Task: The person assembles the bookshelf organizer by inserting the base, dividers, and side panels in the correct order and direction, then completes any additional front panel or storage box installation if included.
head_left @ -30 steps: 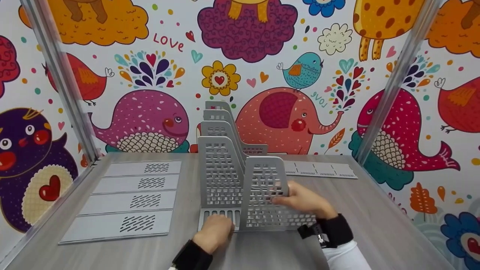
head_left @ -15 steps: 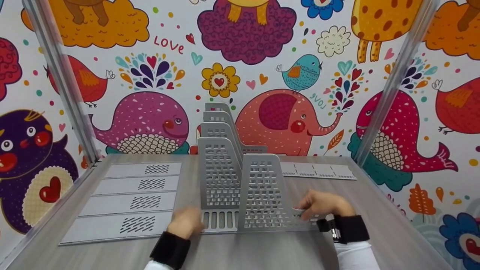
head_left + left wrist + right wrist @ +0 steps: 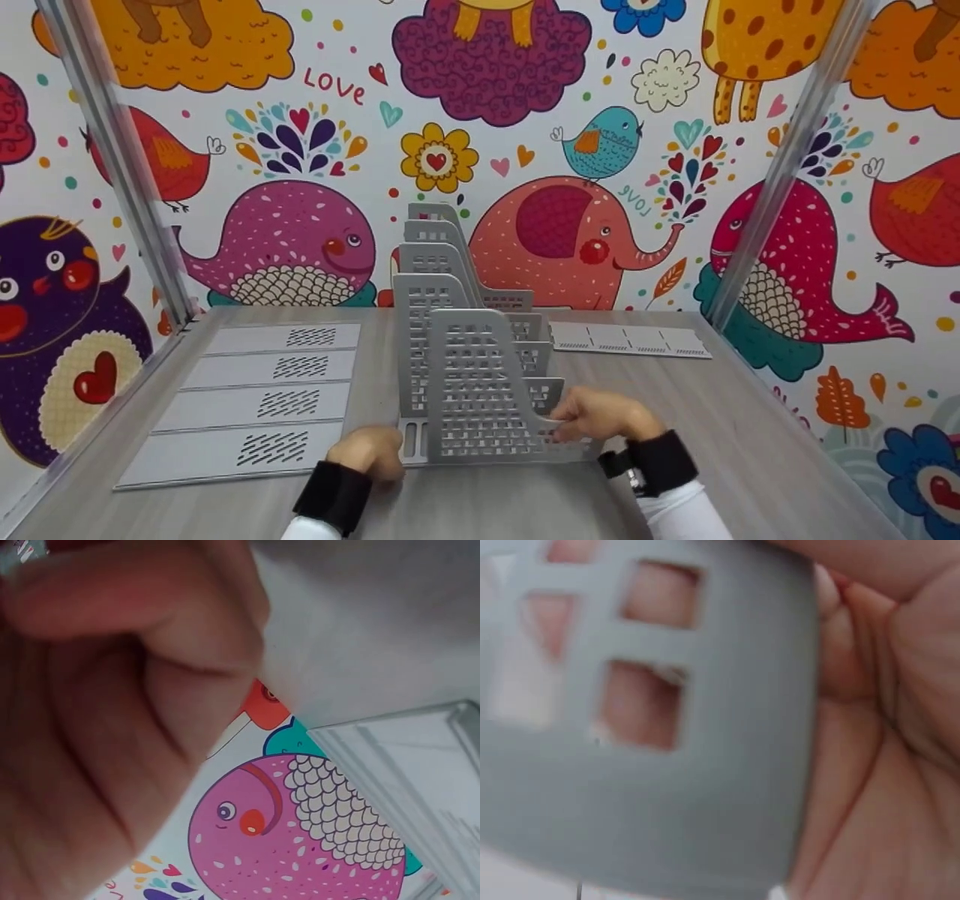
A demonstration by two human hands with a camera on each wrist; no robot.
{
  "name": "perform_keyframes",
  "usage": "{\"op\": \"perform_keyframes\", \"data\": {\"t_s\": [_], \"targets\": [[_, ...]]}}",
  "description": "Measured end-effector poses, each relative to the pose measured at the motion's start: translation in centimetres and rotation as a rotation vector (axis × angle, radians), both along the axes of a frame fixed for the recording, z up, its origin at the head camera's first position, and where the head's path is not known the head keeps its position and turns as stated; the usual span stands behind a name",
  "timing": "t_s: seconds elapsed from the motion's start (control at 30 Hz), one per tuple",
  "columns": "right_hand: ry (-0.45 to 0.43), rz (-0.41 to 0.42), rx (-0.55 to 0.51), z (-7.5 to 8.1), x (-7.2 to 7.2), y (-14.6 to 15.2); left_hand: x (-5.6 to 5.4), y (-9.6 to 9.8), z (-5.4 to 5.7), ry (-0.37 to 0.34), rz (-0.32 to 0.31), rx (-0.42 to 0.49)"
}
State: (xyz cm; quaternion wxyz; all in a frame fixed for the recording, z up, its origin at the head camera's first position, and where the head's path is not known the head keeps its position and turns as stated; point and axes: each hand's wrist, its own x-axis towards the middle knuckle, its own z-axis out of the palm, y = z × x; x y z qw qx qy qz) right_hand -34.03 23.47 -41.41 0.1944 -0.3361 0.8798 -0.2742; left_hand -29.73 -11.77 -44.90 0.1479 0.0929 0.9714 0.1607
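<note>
A grey file rack with tall perforated dividers stands upright in the middle of the table; its front divider [image 3: 472, 382] has a sloping right side. My right hand [image 3: 600, 414] pinches the low right edge of this divider. In the right wrist view, a grey panel [image 3: 735, 735] with square holes lies against the palm [image 3: 877, 765], and fingers show through the holes. My left hand [image 3: 367, 451], its fingers curled, rests against the left end of the rack's slotted base [image 3: 411, 439]. Nothing shows inside the left hand [image 3: 150, 690] in the left wrist view; its fingertips are hidden.
Left of the rack lie several flat light-grey panels [image 3: 202, 448] with slanted slots, lined up on the wood-grain table [image 3: 480, 506]. Another flat pale panel [image 3: 630, 339] lies at the back right. Metal posts [image 3: 124, 157] and a printed cartoon wall [image 3: 315, 240] enclose the table.
The front divider has slid left along the base, uncovering dividers behind it. My right hand went down to its low edge, then left with it. My left hand moved left to the base's end.
</note>
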Motion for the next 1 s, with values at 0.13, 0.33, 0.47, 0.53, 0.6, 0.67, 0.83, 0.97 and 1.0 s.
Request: {"op": "perform_keyframes", "data": {"t_s": [0.13,0.33,0.47,0.53,0.6,0.67,0.83,0.97,1.0], "targets": [[0.130,0.110,-0.055,-0.8,0.3,-2.4,-0.2,0.3,-0.1,-0.053,0.016,0.051],[0.165,0.130,-0.067,-0.7,0.2,-2.7,-1.4,-0.5,-0.2,-0.174,-0.068,0.184],[0.174,0.131,-0.079,-0.5,0.2,-2.8,-1.8,-0.7,0.0,-0.248,-0.064,0.266],[0.183,0.129,-0.083,-0.6,0.2,-2.9,-1.8,-0.7,0.0,-0.249,-0.056,0.267],[0.190,0.125,-0.089,-0.7,0.2,-3.1,-1.8,-0.7,0.0,-0.222,-0.044,0.249],[0.170,0.112,-0.101,-0.7,0.2,-3.2,-1.7,-0.7,0.1,-0.196,-0.036,0.235],[0.129,-0.028,-0.194,-0.1,-0.2,-1.5,-1.4,-1.1,0.4,-0.171,-0.022,0.205],[0.200,-0.271,-0.287,-0.5,-1.3,1.1,-1.2,-1.8,0.8,-0.099,0.029,0.194],[0.225,-0.308,-0.293,-1.0,-1.7,1.6,-1.2,-2.0,1.0,-0.069,0.029,0.206]]}}
